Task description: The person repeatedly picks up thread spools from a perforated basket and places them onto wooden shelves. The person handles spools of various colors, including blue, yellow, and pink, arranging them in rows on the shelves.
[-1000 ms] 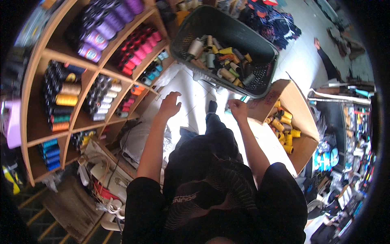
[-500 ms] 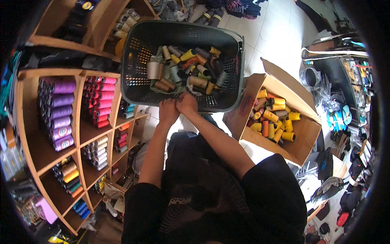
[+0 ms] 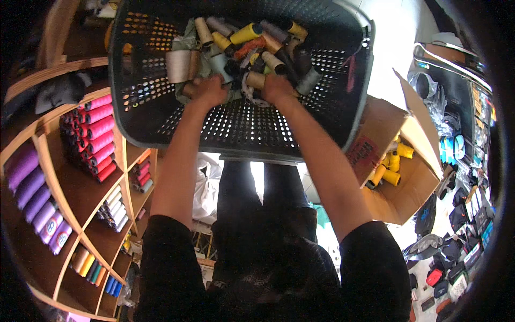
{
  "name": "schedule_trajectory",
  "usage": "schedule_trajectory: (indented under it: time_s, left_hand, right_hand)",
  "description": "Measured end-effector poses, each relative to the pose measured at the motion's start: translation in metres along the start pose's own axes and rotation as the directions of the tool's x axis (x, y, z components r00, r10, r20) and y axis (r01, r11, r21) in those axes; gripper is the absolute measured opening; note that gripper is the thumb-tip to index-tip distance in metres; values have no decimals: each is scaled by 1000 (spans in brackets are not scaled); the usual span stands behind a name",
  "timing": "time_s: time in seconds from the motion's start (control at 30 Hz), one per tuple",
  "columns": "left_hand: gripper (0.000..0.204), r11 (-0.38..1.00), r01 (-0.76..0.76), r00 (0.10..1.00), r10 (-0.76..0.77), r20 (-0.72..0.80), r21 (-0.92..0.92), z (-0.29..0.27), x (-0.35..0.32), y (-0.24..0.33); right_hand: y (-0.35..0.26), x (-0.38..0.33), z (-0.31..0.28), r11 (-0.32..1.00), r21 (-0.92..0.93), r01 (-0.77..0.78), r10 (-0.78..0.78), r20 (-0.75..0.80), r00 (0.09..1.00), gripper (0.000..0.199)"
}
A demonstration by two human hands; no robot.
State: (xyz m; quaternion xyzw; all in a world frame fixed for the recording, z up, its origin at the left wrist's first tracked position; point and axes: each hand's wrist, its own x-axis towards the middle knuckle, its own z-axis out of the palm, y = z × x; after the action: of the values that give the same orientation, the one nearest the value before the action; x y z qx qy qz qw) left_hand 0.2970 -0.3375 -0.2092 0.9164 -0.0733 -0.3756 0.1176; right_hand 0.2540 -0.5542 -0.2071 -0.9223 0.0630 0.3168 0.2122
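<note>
A dark perforated plastic basket (image 3: pixel 236 129) fills the top of the view, holding several thread cones in cream, yellow, orange, grey and brown. My left hand (image 3: pixel 208 90) reaches inside it and lies among the cones, its fingers curled near a cream cone (image 3: pixel 178 65). My right hand (image 3: pixel 276 86) is beside it in the basket, fingers closed around a tan cone (image 3: pixel 256 80). What the left hand holds is hidden by the pile.
Wooden shelves (image 3: pixel 64 177) on the left carry rows of purple, pink and red thread spools. An open cardboard box (image 3: pixel 402 172) with yellow cones stands to the right of the basket. Bags and small goods crowd the far right edge.
The view has swung toward the basket, which now looks much larger. Both my hands moved from its near rim deeper in among the cones.
</note>
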Motion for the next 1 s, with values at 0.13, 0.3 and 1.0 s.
schedule_trajectory:
  time_s: [0.13, 0.3, 1.0]
  left_hand:
    - [62, 986, 47, 998, -39, -53, 159, -3, 20, 8]
    - [67, 902, -126, 975, 190, -116, 413, 34, 45, -16]
    - [83, 956, -148, 985, 119, 126, 254, -2, 66, -28]
  right_hand:
    - [-11, 47, -4, 949, -224, 221, -256, -141, 956, 39]
    - [-26, 85, 10, 942, -232, 244, -302, -261, 917, 43]
    - [-31, 99, -29, 985, -139, 101, -72, 196, 978, 88]
